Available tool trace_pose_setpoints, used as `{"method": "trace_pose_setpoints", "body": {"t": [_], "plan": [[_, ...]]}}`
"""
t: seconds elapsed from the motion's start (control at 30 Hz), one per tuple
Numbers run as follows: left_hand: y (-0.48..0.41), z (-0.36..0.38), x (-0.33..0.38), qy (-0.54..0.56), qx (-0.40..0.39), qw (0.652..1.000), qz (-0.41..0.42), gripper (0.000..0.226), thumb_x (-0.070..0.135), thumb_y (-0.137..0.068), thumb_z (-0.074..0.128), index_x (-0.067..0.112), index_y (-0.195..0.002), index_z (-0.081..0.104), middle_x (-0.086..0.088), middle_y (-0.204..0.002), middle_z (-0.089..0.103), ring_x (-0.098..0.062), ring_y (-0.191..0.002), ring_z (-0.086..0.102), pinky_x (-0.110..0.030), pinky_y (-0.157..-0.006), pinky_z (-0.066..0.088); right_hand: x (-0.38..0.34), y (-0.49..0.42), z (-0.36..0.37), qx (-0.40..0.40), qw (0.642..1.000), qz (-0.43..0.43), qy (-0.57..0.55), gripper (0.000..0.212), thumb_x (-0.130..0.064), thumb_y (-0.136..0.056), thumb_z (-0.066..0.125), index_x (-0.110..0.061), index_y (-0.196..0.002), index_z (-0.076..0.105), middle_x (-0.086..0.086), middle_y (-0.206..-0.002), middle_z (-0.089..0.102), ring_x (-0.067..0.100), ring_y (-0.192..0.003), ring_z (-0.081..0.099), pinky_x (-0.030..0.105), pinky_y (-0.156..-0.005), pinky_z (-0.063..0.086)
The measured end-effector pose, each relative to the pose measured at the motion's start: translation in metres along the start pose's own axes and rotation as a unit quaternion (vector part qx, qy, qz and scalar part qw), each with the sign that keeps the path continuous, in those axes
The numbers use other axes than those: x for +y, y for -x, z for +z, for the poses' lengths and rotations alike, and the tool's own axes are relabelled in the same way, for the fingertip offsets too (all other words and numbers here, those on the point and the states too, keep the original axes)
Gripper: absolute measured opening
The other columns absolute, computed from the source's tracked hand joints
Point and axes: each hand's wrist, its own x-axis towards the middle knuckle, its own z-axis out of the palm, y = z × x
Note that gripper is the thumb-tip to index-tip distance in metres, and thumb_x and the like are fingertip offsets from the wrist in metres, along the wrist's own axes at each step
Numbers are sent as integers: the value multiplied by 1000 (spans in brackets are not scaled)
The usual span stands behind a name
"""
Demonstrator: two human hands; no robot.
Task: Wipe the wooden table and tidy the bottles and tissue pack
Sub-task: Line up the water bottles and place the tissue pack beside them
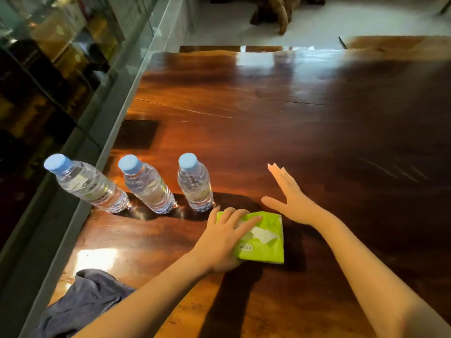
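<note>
Three clear water bottles with light-blue caps stand upright in a row on the glossy wooden table (268, 113): the left bottle (87, 185), the middle bottle (148, 185) and the right bottle (194, 184). Just in front of the right bottle lies a green tissue pack (264, 242) with white tissue showing at its slot. My left hand (223, 236) lies across the pack's left part, fingers over its top and thumb under its near edge. My right hand (289, 200) hovers flat with fingers spread, just beyond the pack's far right corner, holding nothing.
A crumpled blue-grey cloth (83, 298) lies at the table's near left corner. A glass wall (61, 69) with a grey sill runs along the table's left edge. Beyond the far edge are a white floor and dark wooden furniture (280, 11).
</note>
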Motion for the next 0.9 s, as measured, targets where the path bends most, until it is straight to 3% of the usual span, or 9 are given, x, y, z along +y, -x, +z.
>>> {"method": "trace_pose_setpoints", "body": {"t": [0.1, 0.23, 0.43, 0.6, 0.77, 0.9], "plan": [[-35, 1, 5, -14, 17, 1000, -18, 88, 51, -69, 62, 32, -145, 21, -4, -142, 36, -28, -128, 32, -58, -107, 21, 14, 28, -15, -56, 998, -1, 20, 90, -71, -65, 53, -58, -132, -5, -22, -152, -10, 3, -139, -18, 43, -119, 2], [-71, 2, -1, -21, 32, 999, -35, 90, 52, -69, 64, 29, -145, 22, -4, -141, 36, -28, -128, 31, -55, -105, 21, 30, 42, -12, -78, 997, -6, -4, 101, -65, -60, 70, -67, -128, -5, -29, -148, -15, -2, -139, -9, 30, -112, 11], [-90, 14, -19, -40, 0, 998, -45, 97, 57, -65, 63, 31, -146, 18, -1, -140, 34, -27, -128, 30, -49, -106, 19, 47, 22, 4, -36, 999, 3, -22, 98, -39, -74, 74, -33, -146, 9, -14, -157, -5, 4, -141, 2, 30, -112, 17], [-89, 20, -21, -64, 9, 996, -69, 98, 64, -63, 64, 32, -145, 21, 0, -141, 35, -27, -128, 32, -50, -106, 19, 53, 16, 12, -18, 999, -19, -26, 88, -34, -77, 72, -28, -146, 16, -8, -157, 4, 10, -143, 9, 33, -114, 21], [-88, 19, -20, -60, -34, 994, -82, 112, 70, -63, 63, 34, -148, -1, -2, -158, 4, -24, -145, 0, -57, -111, -7, 56, 17, 15, -26, 999, -18, -19, 87, -33, -80, 69, -27, -146, 12, -7, -158, 0, 12, -144, 6, 35, -115, 21], [-84, 13, -16, -92, -50, 991, -87, 119, 77, -63, 58, 34, -146, -15, -4, -158, -19, -25, -143, -22, -59, -110, -16, 53, 18, 17, -35, 999, -14, 34, 95, -39, -81, 66, -28, -147, -1, -8, -157, -13, 15, -145, 0, 33, -114, 16]]}}
